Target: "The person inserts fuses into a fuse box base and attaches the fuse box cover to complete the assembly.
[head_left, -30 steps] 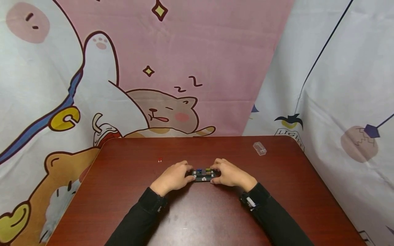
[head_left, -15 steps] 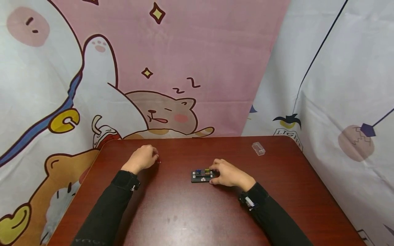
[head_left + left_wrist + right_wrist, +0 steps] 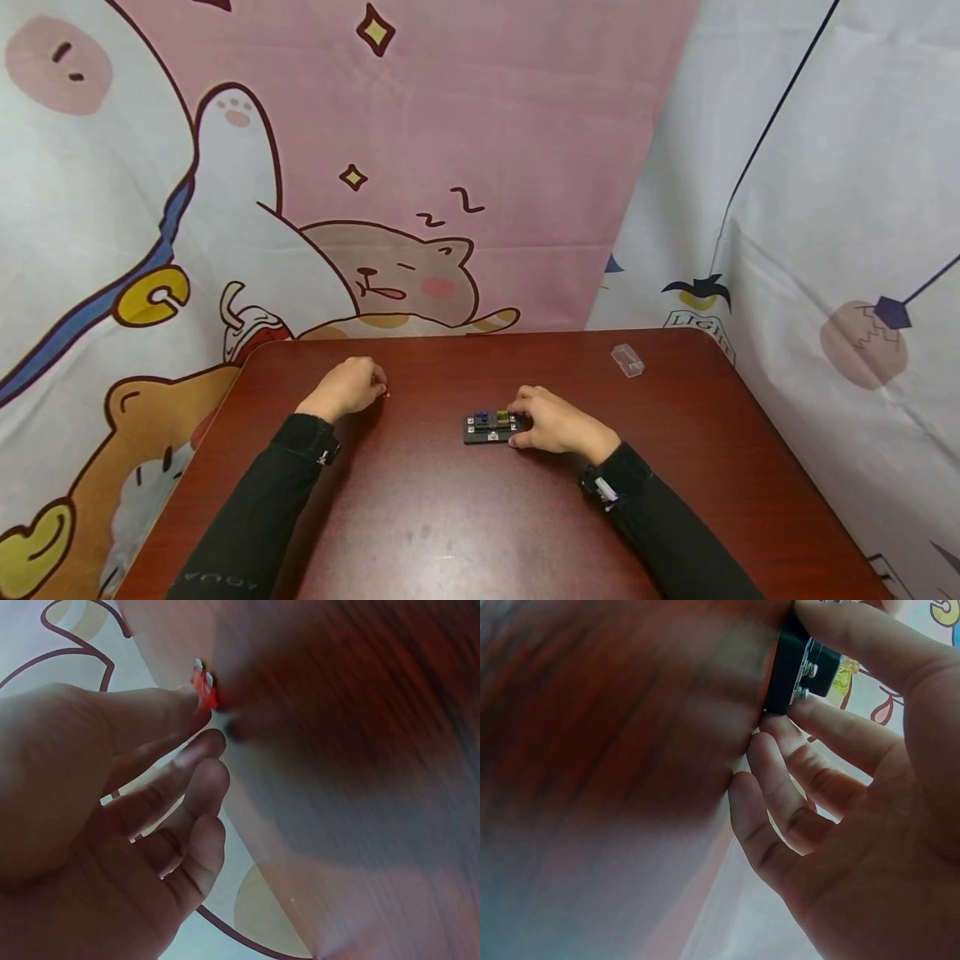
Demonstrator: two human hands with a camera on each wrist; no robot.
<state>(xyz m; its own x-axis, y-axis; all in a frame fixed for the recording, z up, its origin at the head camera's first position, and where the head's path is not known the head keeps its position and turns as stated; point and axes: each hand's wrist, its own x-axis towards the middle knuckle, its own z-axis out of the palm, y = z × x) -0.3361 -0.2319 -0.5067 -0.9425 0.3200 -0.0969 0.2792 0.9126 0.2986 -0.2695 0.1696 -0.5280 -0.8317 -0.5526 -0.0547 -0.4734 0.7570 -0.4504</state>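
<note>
At left fingertips [image 3: 176, 701]: red fuse [image 3: 203, 685], touched, grip unclear; right hand [image 3: 558, 423] grips fuse block [image 3: 489, 427].

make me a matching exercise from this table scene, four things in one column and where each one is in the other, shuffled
Things:
1. small red piece
2. black block with coloured parts
3. clear plastic piece
4. left hand

Places:
A. lying alone at the far right of the table
B. gripped at its right end by the right hand
C. at the far left of the table, fingers on the red piece
D. at the fingertips of the left hand

Pairs: 1-D, 2-B, 3-A, 4-C
</note>
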